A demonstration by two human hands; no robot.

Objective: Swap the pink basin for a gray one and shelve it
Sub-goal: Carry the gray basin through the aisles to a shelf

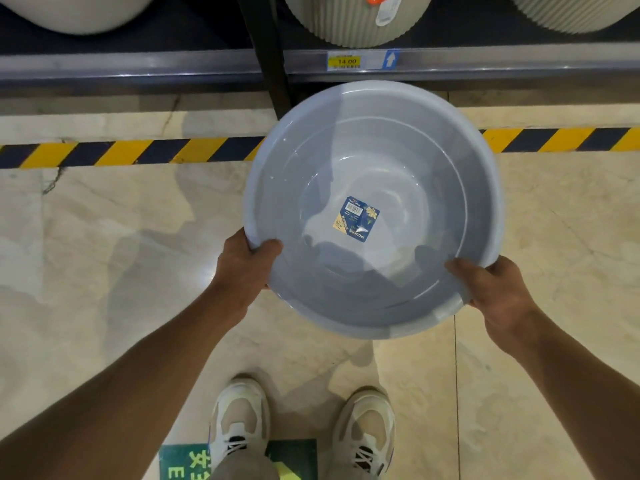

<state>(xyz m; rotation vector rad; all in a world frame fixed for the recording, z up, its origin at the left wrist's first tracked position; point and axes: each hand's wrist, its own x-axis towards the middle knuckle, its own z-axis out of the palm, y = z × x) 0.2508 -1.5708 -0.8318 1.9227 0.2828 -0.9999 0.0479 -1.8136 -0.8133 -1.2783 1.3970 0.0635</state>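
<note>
One gray basin (374,209), held above the floor. One square label (356,219) stuck on the basin's bottom. Two hands on its near rim: one left hand (247,268) and one right hand (498,289), each with a thumb hooked inside the rim. Two bare forearms. Two pale sneakers (239,427) on the tiles (one per foot). One black-and-yellow striped tape line (131,153) across the floor. One green floor sign (180,462), partly under the left shoe. One shelf rail (138,62) with one price tag (344,60) and one blue arrow tag (390,59). Three pale tubs on the shelf, all cut off by the top edge: one smooth tub (76,12) and two ribbed tubs (346,19).
</note>
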